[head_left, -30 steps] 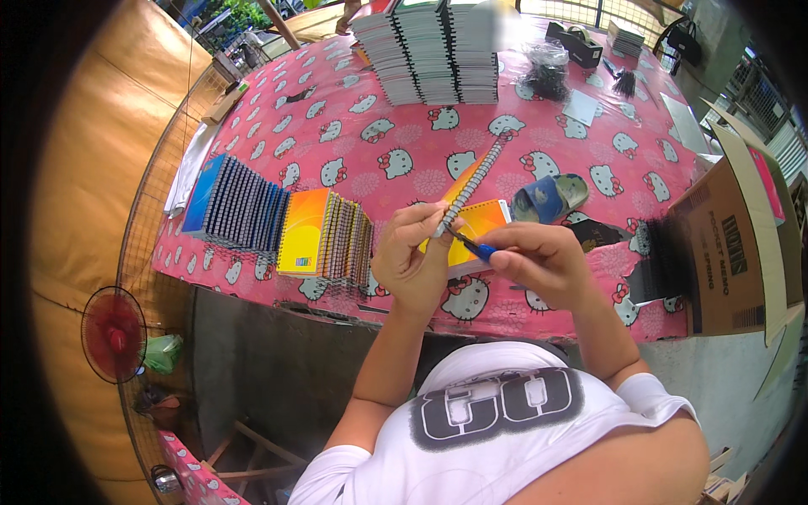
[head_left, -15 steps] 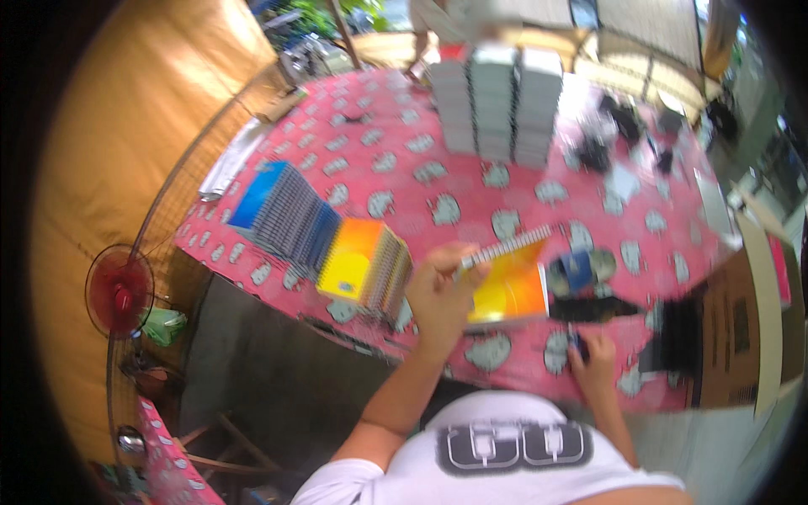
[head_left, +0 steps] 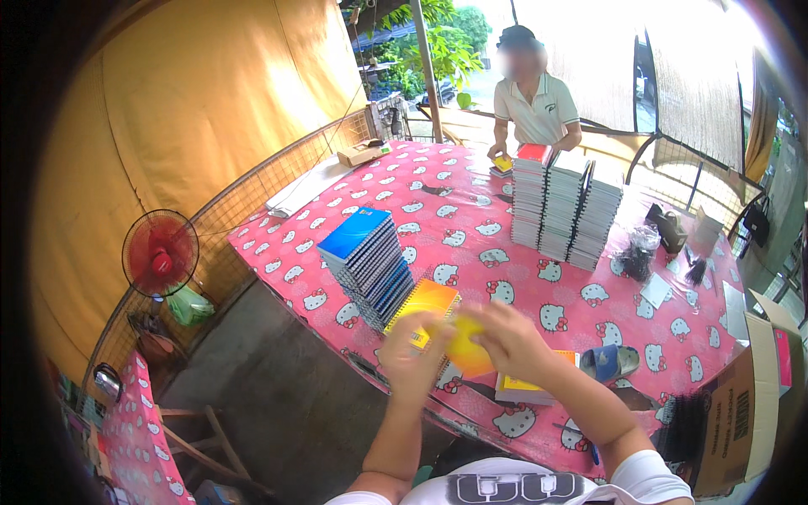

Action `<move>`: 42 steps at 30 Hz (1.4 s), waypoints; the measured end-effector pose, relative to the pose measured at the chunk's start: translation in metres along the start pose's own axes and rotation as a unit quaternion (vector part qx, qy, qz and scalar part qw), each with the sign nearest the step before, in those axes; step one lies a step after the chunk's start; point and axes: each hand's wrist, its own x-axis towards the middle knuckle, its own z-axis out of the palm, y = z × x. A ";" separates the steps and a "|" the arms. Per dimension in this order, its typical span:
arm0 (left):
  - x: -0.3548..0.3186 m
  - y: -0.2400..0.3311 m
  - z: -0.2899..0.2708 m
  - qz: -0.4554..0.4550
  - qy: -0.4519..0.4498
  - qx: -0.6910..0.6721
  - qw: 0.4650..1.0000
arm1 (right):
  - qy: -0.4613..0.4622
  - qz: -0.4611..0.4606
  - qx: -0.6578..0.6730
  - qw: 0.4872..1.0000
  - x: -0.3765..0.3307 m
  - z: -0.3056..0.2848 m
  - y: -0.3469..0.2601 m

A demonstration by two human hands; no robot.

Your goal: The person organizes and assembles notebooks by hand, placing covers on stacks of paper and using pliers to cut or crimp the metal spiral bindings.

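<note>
My left hand and my right hand both grip a yellow-orange spiral notebook held above the near edge of the pink patterned table. Just left of my hands lies a leaning stack of spiral notebooks with blue and orange covers. Under my right forearm sits another yellow notebook flat on the table, with a roll of blue tape beside it.
A tall pile of white spiral notebooks stands mid-table, and a person in a white shirt works at the far side. A cardboard box sits at the right, a red fan on the left by the wire fence.
My head has lifted, bringing the far side and the other person into view. My right hand has come back from the table edge onto the notebook, which was held by the left hand alone.
</note>
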 end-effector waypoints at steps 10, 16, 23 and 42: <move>-0.005 -0.158 -0.023 -0.203 0.203 -0.236 0.928 | 0.166 0.143 -0.005 0.976 0.054 0.121 0.106; 0.002 -0.132 -0.002 -0.157 0.291 -0.088 0.940 | 0.182 0.149 0.130 0.963 0.065 0.143 0.118; -0.001 -0.145 -0.026 -0.061 0.296 -0.036 0.953 | 0.133 0.066 -0.043 0.988 0.046 0.107 0.094; -0.023 0.013 0.027 -0.170 -0.044 -0.326 0.929 | -0.312 0.097 -0.219 0.920 -0.075 0.014 0.028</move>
